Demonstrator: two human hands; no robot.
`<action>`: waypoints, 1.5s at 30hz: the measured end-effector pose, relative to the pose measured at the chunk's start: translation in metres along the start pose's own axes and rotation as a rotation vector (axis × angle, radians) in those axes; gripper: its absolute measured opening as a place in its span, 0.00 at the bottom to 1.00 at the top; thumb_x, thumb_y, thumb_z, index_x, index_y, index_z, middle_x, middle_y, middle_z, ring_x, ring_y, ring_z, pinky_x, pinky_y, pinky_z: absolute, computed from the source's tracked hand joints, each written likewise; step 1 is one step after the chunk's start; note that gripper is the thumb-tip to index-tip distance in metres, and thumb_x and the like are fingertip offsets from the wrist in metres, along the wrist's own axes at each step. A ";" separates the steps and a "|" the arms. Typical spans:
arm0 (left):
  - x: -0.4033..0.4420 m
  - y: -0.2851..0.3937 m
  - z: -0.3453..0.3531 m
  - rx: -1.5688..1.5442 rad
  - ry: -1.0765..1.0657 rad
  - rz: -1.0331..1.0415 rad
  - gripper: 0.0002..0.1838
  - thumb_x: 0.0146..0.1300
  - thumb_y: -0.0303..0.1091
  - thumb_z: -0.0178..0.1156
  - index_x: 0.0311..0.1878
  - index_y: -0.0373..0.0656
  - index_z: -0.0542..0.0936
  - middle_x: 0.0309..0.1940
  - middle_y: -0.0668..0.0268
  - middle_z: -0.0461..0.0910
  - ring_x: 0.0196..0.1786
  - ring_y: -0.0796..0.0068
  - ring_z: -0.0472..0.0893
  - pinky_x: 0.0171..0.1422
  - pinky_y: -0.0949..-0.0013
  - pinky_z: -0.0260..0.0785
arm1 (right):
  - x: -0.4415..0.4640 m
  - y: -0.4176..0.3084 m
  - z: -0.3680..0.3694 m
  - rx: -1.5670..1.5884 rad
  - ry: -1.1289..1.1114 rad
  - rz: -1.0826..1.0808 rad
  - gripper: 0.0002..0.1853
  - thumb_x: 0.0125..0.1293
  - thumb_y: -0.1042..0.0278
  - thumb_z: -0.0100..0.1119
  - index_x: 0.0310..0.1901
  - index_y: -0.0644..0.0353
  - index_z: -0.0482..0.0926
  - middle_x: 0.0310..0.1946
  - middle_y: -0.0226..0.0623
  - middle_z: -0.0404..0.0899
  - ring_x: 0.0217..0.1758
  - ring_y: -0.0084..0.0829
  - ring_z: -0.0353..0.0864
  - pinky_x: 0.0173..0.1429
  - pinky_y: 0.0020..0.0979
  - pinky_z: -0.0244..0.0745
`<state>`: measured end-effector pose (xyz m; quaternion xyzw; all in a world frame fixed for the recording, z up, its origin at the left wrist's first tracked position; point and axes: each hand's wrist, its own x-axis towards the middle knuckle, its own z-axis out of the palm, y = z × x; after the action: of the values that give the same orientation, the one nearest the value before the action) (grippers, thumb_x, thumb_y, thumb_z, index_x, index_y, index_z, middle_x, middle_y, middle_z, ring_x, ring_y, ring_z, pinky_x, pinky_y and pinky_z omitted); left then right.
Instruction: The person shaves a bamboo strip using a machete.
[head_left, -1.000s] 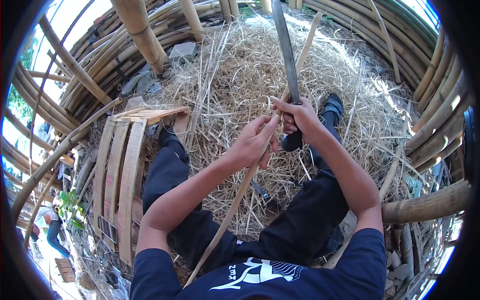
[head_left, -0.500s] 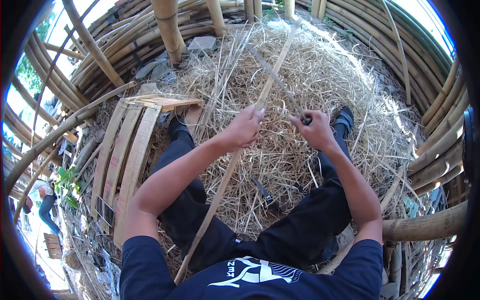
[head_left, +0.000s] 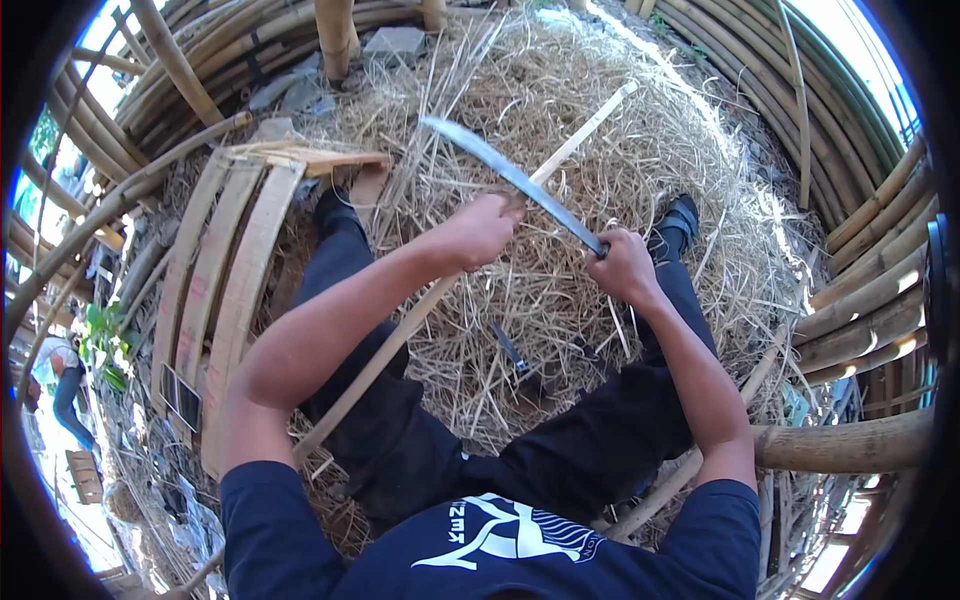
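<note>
My left hand (head_left: 484,232) is closed around a long pale bamboo strip (head_left: 380,358), which runs from the upper right down past my left thigh. With its fingers wrapped round the dark handle, my right hand (head_left: 626,266) holds a long curved knife (head_left: 500,168). The blade points up and left and crosses the strip just beyond my left hand. Whether blade and strip touch, I cannot tell. Loose shavings (head_left: 590,150) cover the ground beneath both hands and between my legs.
A slatted wooden crate (head_left: 240,290) stands at the left, with a phone-like object (head_left: 182,400) against it. A thick bamboo pole (head_left: 850,443) juts in at the right. Stacked bamboo (head_left: 720,80) curves around behind. Another person (head_left: 66,390) is at the far left.
The hands were together a second ago and have moved apart. The knife has swung from pointing up to pointing up-left, across the strip. The strip now slants more toward the lower left.
</note>
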<state>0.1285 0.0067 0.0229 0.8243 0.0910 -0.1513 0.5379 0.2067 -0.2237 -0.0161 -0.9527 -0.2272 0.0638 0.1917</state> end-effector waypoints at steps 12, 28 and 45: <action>-0.003 -0.010 -0.026 -0.156 0.018 -0.116 0.11 0.76 0.37 0.42 0.55 0.45 0.67 0.19 0.75 0.61 0.14 0.86 0.59 0.13 0.76 0.49 | -0.003 -0.020 0.031 0.087 0.088 -0.115 0.14 0.52 0.65 0.58 0.34 0.68 0.84 0.22 0.54 0.80 0.28 0.50 0.82 0.43 0.42 0.78; -0.017 -0.005 -0.027 -0.374 -0.052 -0.037 0.12 0.77 0.38 0.41 0.57 0.46 0.68 0.18 0.78 0.58 0.14 0.90 0.56 0.13 0.82 0.46 | 0.044 0.010 0.018 -0.088 0.044 0.050 0.13 0.49 0.60 0.60 0.34 0.55 0.87 0.31 0.49 0.84 0.37 0.47 0.84 0.47 0.41 0.79; -0.034 0.000 -0.048 -0.483 -0.123 0.006 0.17 0.77 0.41 0.39 0.64 0.53 0.65 0.20 0.75 0.62 0.10 0.91 0.55 0.10 0.85 0.47 | 0.060 0.050 -0.003 0.178 0.271 0.393 0.21 0.52 0.57 0.57 0.31 0.74 0.82 0.32 0.60 0.82 0.40 0.52 0.83 0.51 0.42 0.74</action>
<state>0.1043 0.0514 0.0526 0.6615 0.0894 -0.1736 0.7241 0.2811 -0.2389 -0.0349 -0.9578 -0.0035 -0.0086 0.2872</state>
